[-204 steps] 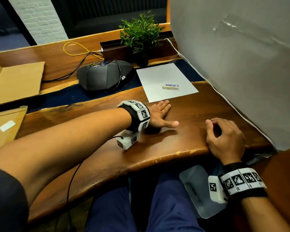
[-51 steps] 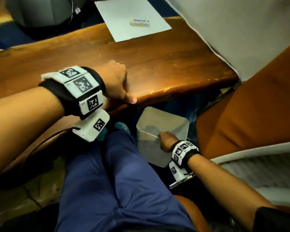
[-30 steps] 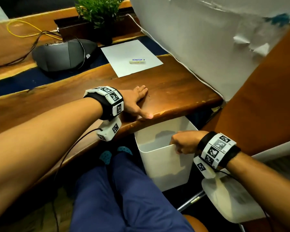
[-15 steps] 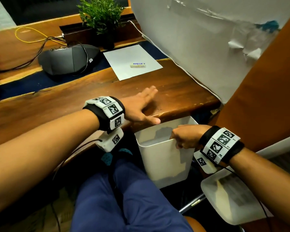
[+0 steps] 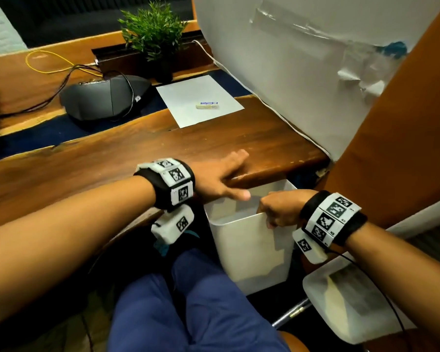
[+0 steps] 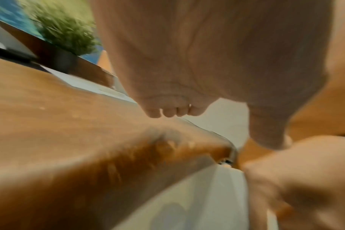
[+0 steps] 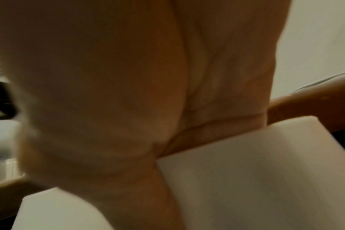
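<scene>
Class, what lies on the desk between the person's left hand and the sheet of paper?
Nothing: the head view shows bare wooden desk from the left hand to the sheet of paper.

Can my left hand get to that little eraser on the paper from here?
Probably yes. The left hand lies open at the near edge of the desk, holding nothing, and only bare wood lies between it and the eraser on the white sheet.

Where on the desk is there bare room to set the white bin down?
For the white bin, bare wood lies between the left hand and the paper sheet, bounded right by the white panel, and leftward along the desk. Crowded: the back strip with speakerphone, cables and plant.
</scene>
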The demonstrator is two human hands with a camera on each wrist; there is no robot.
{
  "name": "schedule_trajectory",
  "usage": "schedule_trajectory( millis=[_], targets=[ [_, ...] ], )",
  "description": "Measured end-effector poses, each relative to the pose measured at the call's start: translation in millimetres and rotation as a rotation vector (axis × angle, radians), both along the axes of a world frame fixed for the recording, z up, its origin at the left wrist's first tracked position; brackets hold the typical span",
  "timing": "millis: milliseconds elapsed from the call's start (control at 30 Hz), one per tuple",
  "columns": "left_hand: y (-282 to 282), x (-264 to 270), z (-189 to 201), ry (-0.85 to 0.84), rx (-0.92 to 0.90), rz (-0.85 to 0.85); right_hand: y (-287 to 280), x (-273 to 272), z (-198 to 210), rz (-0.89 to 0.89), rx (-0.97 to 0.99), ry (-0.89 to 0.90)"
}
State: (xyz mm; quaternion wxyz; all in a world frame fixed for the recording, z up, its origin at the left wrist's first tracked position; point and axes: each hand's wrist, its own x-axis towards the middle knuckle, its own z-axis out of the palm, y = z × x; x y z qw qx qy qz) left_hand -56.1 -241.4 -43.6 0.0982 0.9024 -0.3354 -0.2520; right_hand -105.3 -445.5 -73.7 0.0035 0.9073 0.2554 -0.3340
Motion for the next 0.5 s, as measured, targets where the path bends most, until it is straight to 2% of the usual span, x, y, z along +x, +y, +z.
schedule_trajectory(
  millis=[100,200,300,367,433,500],
  targets=[
    [2,26,-1,-0.043,0.129,0.145,1,2,0,-0.013,0.014,0.023],
    [-1,25,-24,-0.12,0.235,0.093,1,5,-1,-0.034,0.023,0.049],
    [-9,0,-38,-0.169,0.169,-0.097,2,8,-3,-0.031,0.008,0.042],
    [-14,-16,-36,-0.118,0.142,-0.202,3,9,-5,-0.019,-0.01,0.022],
    [-15,-20,-28,0.032,0.03,-0.205,3,9,-5,-0.012,-0.032,-0.003],
    [-15,-9,-17,0.05,-0.11,-0.158,3,8,-3,-0.018,-0.028,0.008]
  ],
)
